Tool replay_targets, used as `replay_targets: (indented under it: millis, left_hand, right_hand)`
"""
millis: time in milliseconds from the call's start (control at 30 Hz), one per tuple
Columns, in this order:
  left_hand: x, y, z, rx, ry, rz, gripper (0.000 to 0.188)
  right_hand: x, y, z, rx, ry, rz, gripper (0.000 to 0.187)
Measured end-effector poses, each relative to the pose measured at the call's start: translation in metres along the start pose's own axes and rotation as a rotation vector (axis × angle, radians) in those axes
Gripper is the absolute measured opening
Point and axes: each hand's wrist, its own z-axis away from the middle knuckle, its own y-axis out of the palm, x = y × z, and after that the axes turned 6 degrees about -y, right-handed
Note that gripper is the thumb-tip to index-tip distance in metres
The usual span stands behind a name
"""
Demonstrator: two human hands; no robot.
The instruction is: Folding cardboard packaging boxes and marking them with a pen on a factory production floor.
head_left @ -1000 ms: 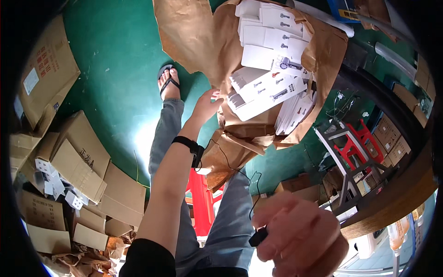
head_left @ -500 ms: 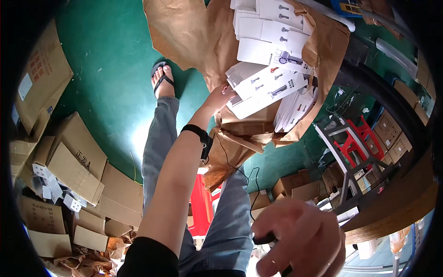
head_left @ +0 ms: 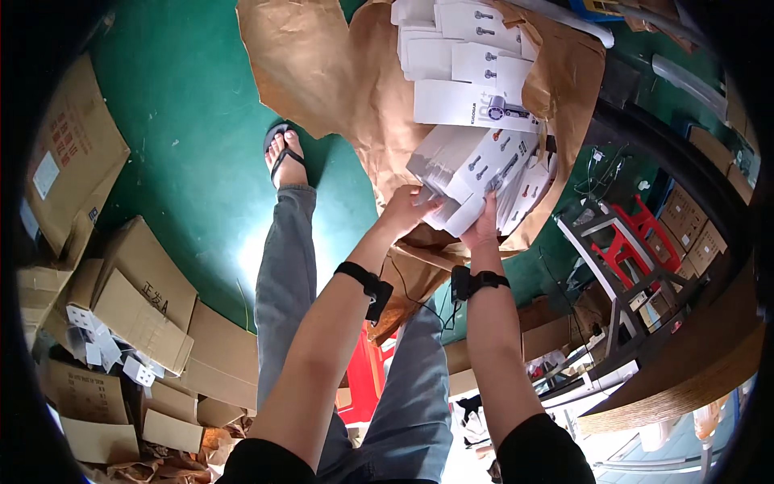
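Observation:
A stack of flattened white printed boxes (head_left: 492,161) lies tilted in torn brown wrapping paper (head_left: 355,89). My left hand (head_left: 405,213) closes on the stack's near left edges, thumb along the side. At the near right end of the same stack, my right hand (head_left: 482,223) grips with the fingers partly hidden underneath. Further rows of white folded boxes (head_left: 459,32) overlap behind it, pictured with small handheld devices. A dark band with a small black unit sits on each wrist.
Opened brown cartons (head_left: 145,298) crowd the left side, some with white card pieces. My legs straddle a red stool (head_left: 367,379). To the right stand a grey metal frame (head_left: 597,258), a red plastic stool (head_left: 637,238) and a wood-edged table (head_left: 677,395). A thin black cable hangs near my wrists.
My right hand has come up from the lower right to grip the stack beside my left hand. The held boxes have turned and tilted, with their edges fanned towards the left.

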Motion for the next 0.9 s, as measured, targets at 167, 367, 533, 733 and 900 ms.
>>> replay_targets:
  millis: [167,367,533,733,900]
  left_hand:
    - [0.018,0.005,0.003,-0.173,0.135,0.093,0.078]
    - [0.022,0.009,0.056,-0.084,0.138,0.166,0.082]
    - [0.006,0.004,0.135,0.092,0.014,0.089,0.083]
    - [-0.014,0.006,0.277,-0.024,0.015,-0.237,0.069]
    - [-0.018,0.046,0.405,-0.089,0.301,-0.151,0.067]
  right_hand:
    - [-0.016,0.013,0.003,0.071,-0.042,-0.020,0.079]
    - [-0.038,0.011,0.052,0.041,-0.056,-0.038,0.072]
    - [-0.054,0.022,0.116,0.095,0.102,-0.110,0.067]
    - [-0.041,0.093,0.233,0.050,0.205,-0.097,0.068]
    - [-0.009,0.135,0.323,0.461,0.161,-0.003,0.068]
